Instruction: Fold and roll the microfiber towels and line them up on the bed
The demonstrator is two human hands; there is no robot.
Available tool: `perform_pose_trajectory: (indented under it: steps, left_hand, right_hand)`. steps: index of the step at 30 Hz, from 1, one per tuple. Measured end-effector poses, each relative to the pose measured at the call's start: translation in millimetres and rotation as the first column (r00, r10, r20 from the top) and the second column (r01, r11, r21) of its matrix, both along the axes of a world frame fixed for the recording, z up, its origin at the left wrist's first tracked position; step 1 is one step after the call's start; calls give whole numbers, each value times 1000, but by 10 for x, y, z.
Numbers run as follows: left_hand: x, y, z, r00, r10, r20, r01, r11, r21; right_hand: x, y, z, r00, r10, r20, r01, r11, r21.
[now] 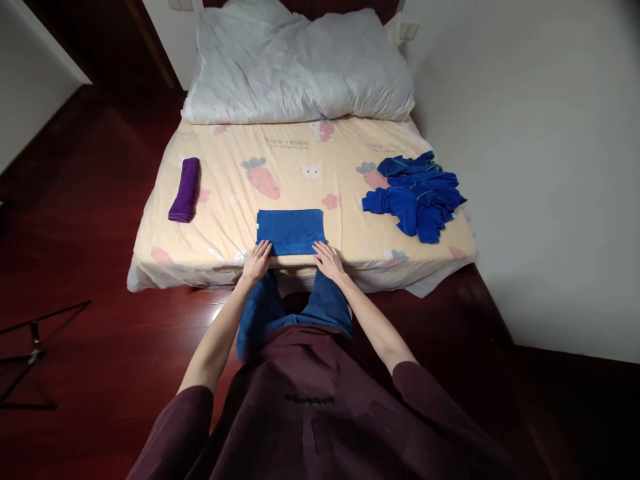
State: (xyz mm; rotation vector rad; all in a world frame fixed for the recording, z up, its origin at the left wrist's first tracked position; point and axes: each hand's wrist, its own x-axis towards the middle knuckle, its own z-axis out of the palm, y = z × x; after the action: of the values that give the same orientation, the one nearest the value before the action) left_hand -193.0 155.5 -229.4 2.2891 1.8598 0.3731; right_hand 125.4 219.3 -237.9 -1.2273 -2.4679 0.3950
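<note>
Blue folded rectangular terry towel (290, 231) is laid at the near edge of the cream printed bedsheet (350, 230), long axis left-right. Its near corners are touched by the left hand (257, 261) and the right hand (329, 260), equally near, fingers flat and open, gripping nothing.

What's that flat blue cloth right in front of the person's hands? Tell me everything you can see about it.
The blue cloth is a neat rectangle, apparently folded flat, with a soft, towel-like look. It lies near the bed's front edge on the cream carrot-print sheet. The left hand rests on its near left corner and the right hand on its near right corner, both with fingers laid flat.
</note>
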Motion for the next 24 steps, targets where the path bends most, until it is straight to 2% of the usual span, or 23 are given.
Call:
perform_pose_trajectory:
  steps: [5,11,15,20,24]
  left_hand:
    - [43,90,-57,998,43,-54,-47,996,-77]
    - [61,222,1,994,54,-100,-67,989,-129]
    - [119,336,46,979,42,-200,-74,985,-154]
    - [176,459,65,971,19,-237,-60,984,-167]
    - [135,420,64,972,-2,-236,-38,986,-165]
  right_hand:
    - [-90,41,-14,994,-61,87,63,998,-20]
    - [-253,95,46,969,-139,205,153,987,-57]
    - [-418,174,120,932,-184,311,205,978,-36]
    - [-527,259,250,897,-151,415,146,988,44]
    - [-447,275,300,863,-73,500,59,997,45]
